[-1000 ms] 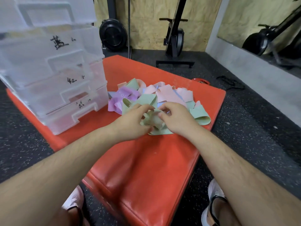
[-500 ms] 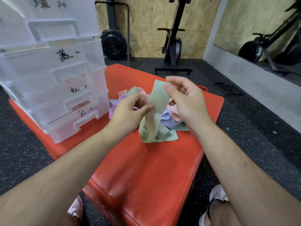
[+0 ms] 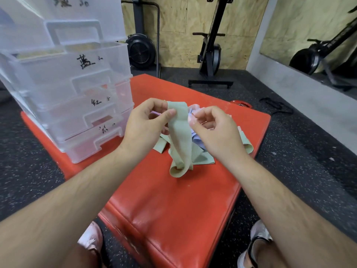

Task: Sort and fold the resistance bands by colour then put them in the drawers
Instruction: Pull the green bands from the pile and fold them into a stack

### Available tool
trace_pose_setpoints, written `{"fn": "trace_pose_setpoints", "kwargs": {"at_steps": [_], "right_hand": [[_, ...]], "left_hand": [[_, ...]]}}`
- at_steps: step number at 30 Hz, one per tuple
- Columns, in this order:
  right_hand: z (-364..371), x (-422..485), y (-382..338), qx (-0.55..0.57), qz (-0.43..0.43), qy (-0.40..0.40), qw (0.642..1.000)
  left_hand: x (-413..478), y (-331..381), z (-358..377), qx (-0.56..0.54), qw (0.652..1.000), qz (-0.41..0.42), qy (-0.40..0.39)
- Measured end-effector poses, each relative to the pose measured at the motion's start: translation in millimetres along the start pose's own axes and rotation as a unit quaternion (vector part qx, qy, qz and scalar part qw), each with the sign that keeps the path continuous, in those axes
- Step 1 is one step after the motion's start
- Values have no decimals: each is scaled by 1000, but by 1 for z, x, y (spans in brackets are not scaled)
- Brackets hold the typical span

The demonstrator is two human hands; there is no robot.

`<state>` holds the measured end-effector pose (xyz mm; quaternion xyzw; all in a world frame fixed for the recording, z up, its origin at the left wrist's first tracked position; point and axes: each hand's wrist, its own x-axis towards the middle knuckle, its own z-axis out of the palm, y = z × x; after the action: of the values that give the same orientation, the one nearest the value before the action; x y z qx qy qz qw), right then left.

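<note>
**Green band held up over an orange mat**

Green band (image 3: 178, 136) hangs between both hands above the mat, its top edge raised and its lower end curling into a loop that rests on the orange surface. In the head view, the left hand (image 3: 144, 125) pinches the band's upper left edge between thumb and fingers. The right hand (image 3: 214, 130) sits just beside the band's right edge, its thumb and forefinger pressed to the strip, the other fingers curled loosely.

Behind the hands lies the pile of bands (image 3: 195, 136), mostly hidden: pale blue, pink and more green strips show, and another green strip (image 3: 247, 147) trails out to the right, near the mat's edge.

The orange mat (image 3: 173, 209) is a thick padded block with a glossy, lightly wrinkled cover. On its left part stands a stack of clear plastic drawers (image 3: 77, 97), each with a moulded handle and a handwritten black label; the drawers are all closed.

Around the mat the floor (image 3: 299, 171) is dark rubber with pale specks. The back wall is chipboard panelling (image 3: 183, 26). Against it stand a black exercise machine (image 3: 211, 51) on a flat base and a round black fan wheel (image 3: 141, 50). A grey ledge (image 3: 289, 82) runs along the right, with a mirror above it. A white shoe (image 3: 257, 246) shows at the lower right.
</note>
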<state>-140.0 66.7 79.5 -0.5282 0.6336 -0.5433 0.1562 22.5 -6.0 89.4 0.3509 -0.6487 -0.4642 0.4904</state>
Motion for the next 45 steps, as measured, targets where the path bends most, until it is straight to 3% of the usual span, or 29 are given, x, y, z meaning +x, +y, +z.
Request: {"fn": "trace_pose_setpoints", "kwargs": {"at_steps": [8, 12, 15, 19, 23, 30, 36, 41, 43, 45], "right_hand": [[11, -15, -11, 35, 10, -53, 998], [10, -16, -13, 17, -18, -75, 997], [4, -15, -15, -24, -45, -71, 996], [-8, -17, -24, 54, -12, -101, 993], [-13, -18, -25, 173, 49, -81, 980], [-15, -17, -24, 205, 110, -142, 962], [-1, -19, -20, 52, 54, 10, 997], [3, -10, -8, 180, 132, -72, 972], [7, -8, 1, 132, 141, -91, 977], [8, -9, 11, 13, 115, -116, 986]], "left_hand": [[-19, 17, 4, -14, 998, 39, -54], [-26, 18, 5, 144, 979, 132, -55], [-25, 14, 0, 229, 961, 148, -42], [-24, 13, -8, 243, 955, 163, -40], [-35, 21, -6, 186, 959, 188, -104], [-35, 26, -7, 177, 967, 162, -85], [-34, 21, -7, 181, 973, 135, -54], [-27, 6, -8, 114, 989, 25, -93], [-25, -7, -9, 193, 974, 13, -122], [-26, -22, -10, 299, 940, 25, -161]]}}
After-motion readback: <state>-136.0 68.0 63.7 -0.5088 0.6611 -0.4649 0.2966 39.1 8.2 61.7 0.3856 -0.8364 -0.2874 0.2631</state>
